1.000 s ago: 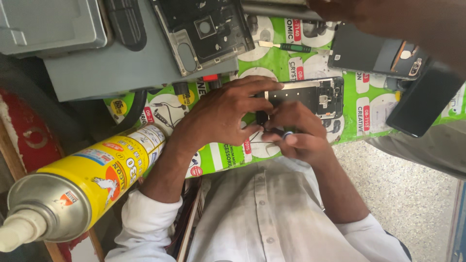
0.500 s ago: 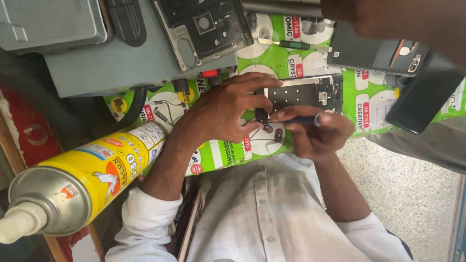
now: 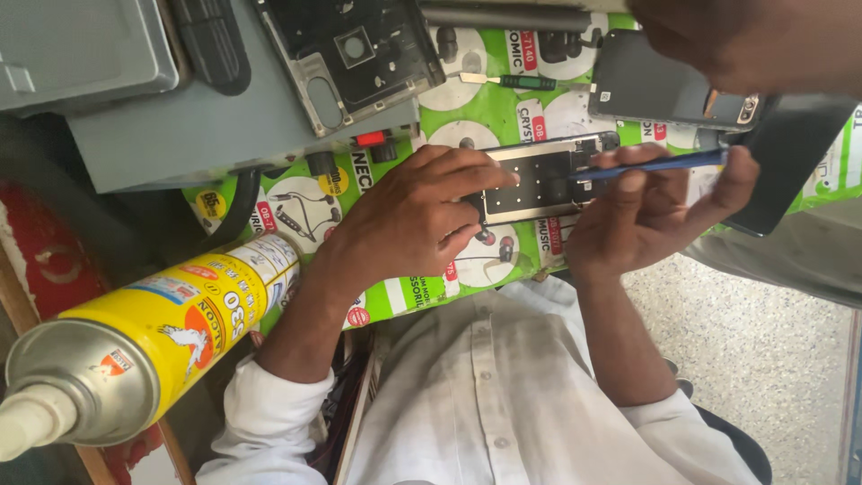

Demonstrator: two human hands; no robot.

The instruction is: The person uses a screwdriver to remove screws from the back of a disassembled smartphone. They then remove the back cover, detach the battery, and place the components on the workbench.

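Phone (image 3: 539,182) (opened) between both hands

The surface (image 3: 224,135) is grey, and over much of it lies a bright green printed sheet (image 3: 404,301) with pictures of earphones, running from the middle out to the right edge. On that sheet lie an opened phone frame (image 3: 539,180), a small green-handled screwdriver (image 3: 516,81), a dark phone (image 3: 664,90) and a black slab (image 3: 781,162) further right. A grey box (image 3: 81,45) sits on the grey part at upper left, a dark opened phone back (image 3: 359,54) beside it, and a yellow spray can (image 3: 153,341) lies near the lower-left edge.
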